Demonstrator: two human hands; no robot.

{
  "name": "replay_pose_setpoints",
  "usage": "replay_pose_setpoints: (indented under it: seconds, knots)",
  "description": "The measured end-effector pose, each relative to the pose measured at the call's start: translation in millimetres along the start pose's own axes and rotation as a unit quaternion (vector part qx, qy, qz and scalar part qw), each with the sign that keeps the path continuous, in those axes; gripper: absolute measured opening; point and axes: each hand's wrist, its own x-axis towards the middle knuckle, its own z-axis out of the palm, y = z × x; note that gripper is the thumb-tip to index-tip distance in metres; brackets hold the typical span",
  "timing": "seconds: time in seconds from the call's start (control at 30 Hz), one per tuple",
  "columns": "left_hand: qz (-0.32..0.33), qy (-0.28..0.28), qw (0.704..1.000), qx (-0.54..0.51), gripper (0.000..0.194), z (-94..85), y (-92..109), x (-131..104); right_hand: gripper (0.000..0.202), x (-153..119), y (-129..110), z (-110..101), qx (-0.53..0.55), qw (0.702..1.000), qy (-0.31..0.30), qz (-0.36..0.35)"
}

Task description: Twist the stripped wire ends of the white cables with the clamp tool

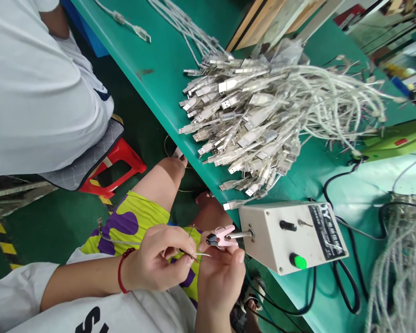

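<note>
My left hand point(168, 256), with a red cord at its wrist, pinches a grey cable point(121, 241) near its stripped end. Thin wires point(201, 254), one white and others dark, stick out past its fingertips. My right hand point(220, 273) is palm up beside them, thumb apart from the fingers. Its fingertips are around and behind a pink clip point(224, 237) with a dark tip, partly hidden by it. That clip sits on a metal rod point(241, 234) projecting from a white box machine point(280, 238) with a lit green button point(300, 262).
A large heap of clear USB cables point(242, 111) lies on the green table point(149, 88). More cables point(398, 268) lie at the right, near black cords point(346, 296). A light green tool point(398, 138) lies behind the machine. Another person point(45, 92) sits at the left on a red stool point(119, 162).
</note>
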Motion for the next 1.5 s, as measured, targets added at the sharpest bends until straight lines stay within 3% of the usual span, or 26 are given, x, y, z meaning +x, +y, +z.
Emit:
replay_pose_setpoints:
  seconds: [0.13, 0.27, 0.4, 0.6, 0.8, 0.97, 1.1, 1.2, 1.4, 1.5]
  knots:
    - [-0.007, 0.004, 1.0, 0.002, 0.015, 1.5, -1, 4, 0.056, 14, 0, 3, 0.063, 0.992, -0.039, 0.104]
    - [-0.016, 0.004, 1.0, -0.001, 0.019, 3.0, -4, 5, 0.046, 18, -3, 10, 0.134, 0.982, -0.085, 0.104]
    - [-0.009, 0.008, 1.0, 0.007, 0.021, 4.3, -7, 4, 0.041, 20, -1, 12, 0.155, 0.981, -0.071, 0.097]
    - [-0.008, 0.009, 1.0, 0.018, 0.019, 6.1, -10, 3, 0.037, 20, 0, 10, 0.102, 0.991, -0.015, 0.081]
    - [0.001, 0.004, 1.0, 0.01, 0.016, 8.3, -14, 5, 0.036, 20, -1, 10, 0.103, 0.991, -0.019, 0.078]
    - [-0.008, 0.007, 1.0, -0.006, 0.013, 9.6, -16, 3, 0.053, 14, 4, 1, 0.124, 0.985, -0.05, 0.11]
    - [-0.038, 0.019, 0.998, -0.049, 0.012, 10.8, -16, 0, 0.068, 6, 13, -11, 0.161, 0.972, -0.032, 0.168]
    - [-0.045, 0.023, 0.997, -0.061, 0.011, 9.9, -15, -3, 0.059, 2, 16, -15, 0.159, 0.971, -0.03, 0.178]
    - [-0.042, 0.051, 0.996, -0.066, 0.007, 4.1, -9, -9, 0.033, -11, 7, -1, 0.12, 0.982, -0.077, 0.127]
    - [-0.033, 0.034, 0.997, -0.061, 0.009, 2.6, -3, -12, 0.026, -23, 3, 4, 0.078, 0.986, -0.076, 0.124]
